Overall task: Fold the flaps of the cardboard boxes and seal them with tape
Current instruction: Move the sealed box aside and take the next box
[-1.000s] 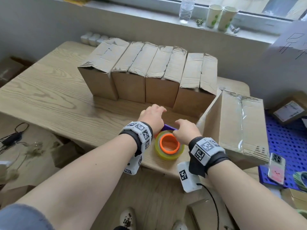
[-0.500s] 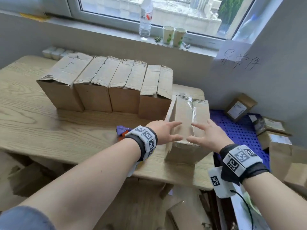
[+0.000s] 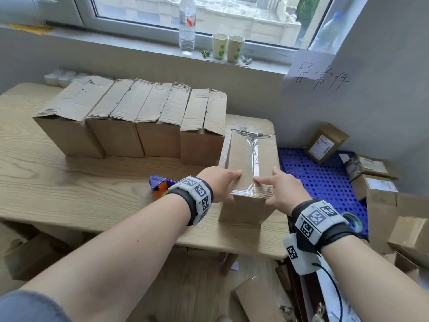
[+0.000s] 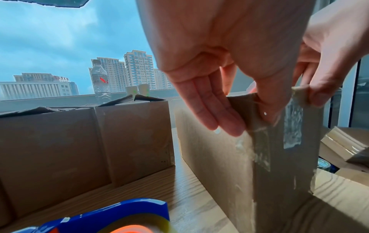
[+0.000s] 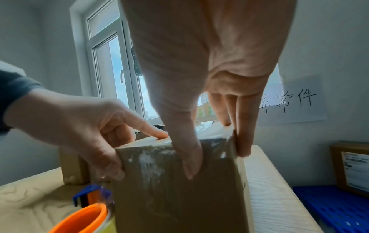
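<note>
Nearest to me, both forearms reach out over the front edge of the pale wooden table (image 3: 69, 194), each wrist strapped with a black band carrying white marker blocks. The left hand (image 3: 219, 183) grips the near left top corner of the upright brown cardboard box sealed with clear tape (image 3: 246, 210), thumb down on its front face, index finger laid on the lid, the other fingers along its left side. The right hand (image 3: 284, 194) clamps the near right corner the same way: thumb pressing the front face beside the tape end, index finger on top, remaining fingers flat down the right side (the wrist views show this plainly). The box stands at the table's right front corner, its flaps closed flat under a shiny strip of clear tape (image 3: 251, 156) that runs along the lid and over the near edge.

Just left of the box, partly behind the left wrist, sits a blue tape dispenser with an orange core (image 3: 160, 185) on the tabletop.

Further back, a row of four brown cardboard boxes with loose untaped flaps (image 3: 130, 126) stands side by side, the rightmost just beside the taped box.

Off to the right, a blue perforated plastic pallet (image 3: 325, 180) holds labelled parcels. Beyond, on the windowsill, a clear water bottle (image 3: 186, 26) and two paper cups (image 3: 228, 48).
</note>
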`<state>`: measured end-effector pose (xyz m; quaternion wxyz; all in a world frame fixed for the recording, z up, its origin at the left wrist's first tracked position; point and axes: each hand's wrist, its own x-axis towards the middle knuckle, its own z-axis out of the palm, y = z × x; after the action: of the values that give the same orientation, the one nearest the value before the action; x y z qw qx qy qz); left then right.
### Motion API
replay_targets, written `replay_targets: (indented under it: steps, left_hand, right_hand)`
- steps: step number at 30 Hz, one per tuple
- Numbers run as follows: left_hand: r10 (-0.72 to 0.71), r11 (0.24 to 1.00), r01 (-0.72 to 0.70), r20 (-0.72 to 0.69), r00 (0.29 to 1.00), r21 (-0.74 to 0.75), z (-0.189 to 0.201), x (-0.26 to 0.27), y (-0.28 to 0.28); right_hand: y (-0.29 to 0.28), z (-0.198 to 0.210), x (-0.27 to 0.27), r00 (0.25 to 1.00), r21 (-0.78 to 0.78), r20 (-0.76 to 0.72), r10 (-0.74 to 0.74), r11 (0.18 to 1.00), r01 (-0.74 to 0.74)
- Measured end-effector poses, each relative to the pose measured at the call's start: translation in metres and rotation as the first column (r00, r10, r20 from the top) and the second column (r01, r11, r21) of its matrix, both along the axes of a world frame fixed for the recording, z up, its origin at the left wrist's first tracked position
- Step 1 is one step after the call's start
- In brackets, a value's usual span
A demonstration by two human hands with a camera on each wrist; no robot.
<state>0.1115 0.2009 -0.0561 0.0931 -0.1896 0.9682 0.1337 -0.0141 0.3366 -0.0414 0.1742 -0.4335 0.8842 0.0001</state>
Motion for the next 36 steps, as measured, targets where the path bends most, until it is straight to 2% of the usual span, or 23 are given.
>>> replay_targets:
  steps: [6, 11, 14, 20, 27, 32, 36]
  left_hand:
    - [0.011, 0.999, -0.013, 0.047, 0.999, 0.043, 0.003, -0.001, 0.000]
    - [-0.022, 0.994, 0.000, 0.202, 0.979, 0.107, 0.014, -0.004, -0.005]
    - [-0.044, 0.997, 0.026, 0.253, 0.966, 0.075, 0.017, -0.008, -0.008]
    - [-0.065, 0.994, 0.075, 0.120, 0.991, -0.081, 0.006, -0.006, -0.005]
    - [-0.032, 0.984, 0.045, 0.080, 0.996, -0.171, 0.003, -0.010, 0.001]
    - [0.014, 0.998, -0.016, -0.027, 1.000, -0.063, 0.005, -0.009, 0.000]
    - [0.092, 0.995, -0.098, -0.140, 0.986, -0.033, 0.010, -0.010, -0.006]
  right_hand:
    - [0.006, -0.003, -0.009, 0.999, 0.013, 0.046, 0.016, 1.000, -0.017]
    - [0.008, 0.007, -0.017, 0.987, 0.110, 0.138, 0.077, 0.990, -0.093]
    - [0.011, 0.007, -0.019, 0.988, 0.074, 0.119, 0.098, 0.992, -0.107]
    - [0.015, -0.007, -0.018, 0.995, -0.045, 0.077, 0.066, 0.997, -0.063]
    - [0.015, -0.017, -0.011, 1.000, -0.121, 0.023, -0.001, 0.993, 0.004]
    - [0.019, -0.007, -0.015, 1.000, -0.077, 0.025, 0.006, 0.997, -0.004]
    - [0.030, 0.007, -0.035, 0.999, -0.014, 0.036, -0.013, 1.000, 0.014]
